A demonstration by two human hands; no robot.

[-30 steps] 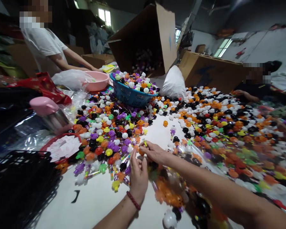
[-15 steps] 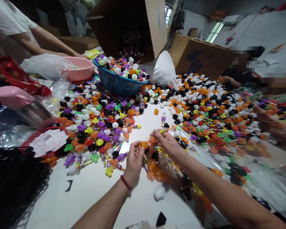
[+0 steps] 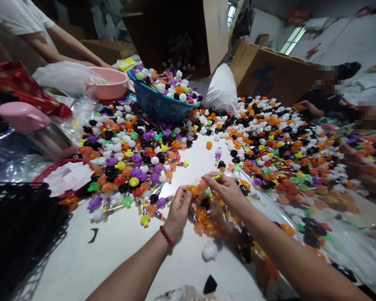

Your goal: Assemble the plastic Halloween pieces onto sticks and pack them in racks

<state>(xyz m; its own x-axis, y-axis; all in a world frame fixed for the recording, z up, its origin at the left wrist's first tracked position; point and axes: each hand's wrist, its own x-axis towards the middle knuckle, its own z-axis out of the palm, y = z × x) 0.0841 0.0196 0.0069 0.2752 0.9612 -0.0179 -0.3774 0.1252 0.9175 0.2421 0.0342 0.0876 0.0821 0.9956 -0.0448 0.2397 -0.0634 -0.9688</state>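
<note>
My left hand (image 3: 179, 211), with a red bead bracelet (image 3: 166, 235) at its wrist, pinches an orange pumpkin-shaped plastic topper (image 3: 193, 190) between thumb and fingers. Close beside it, my right hand (image 3: 227, 189) has its fingertips closed on a thin stick with yellow beads (image 3: 217, 176). A paler orange piece (image 3: 202, 184) lies between the two hands; which hand bears it I cannot tell. Below them more orange pumpkin toppers (image 3: 209, 225) are heaped on the white tabletop (image 3: 128, 255). A white ghost-like piece (image 3: 209, 251) sits nearer to me.
Piles of coloured toppers (image 3: 294, 146) spread on both sides. Behind stand a filled blue basket (image 3: 163, 106), a pink basin (image 3: 111, 90) and cardboard boxes (image 3: 269, 73). At left are a red basket (image 3: 42, 177), a pink-lidded flask (image 3: 50, 138) and a black crate (image 3: 21, 234). Other people work around the table.
The view has shifted slightly, so the surroundings appear a little further right. My hands stay close together; the right fingertips have turned slightly around the yellow-beaded stick.
</note>
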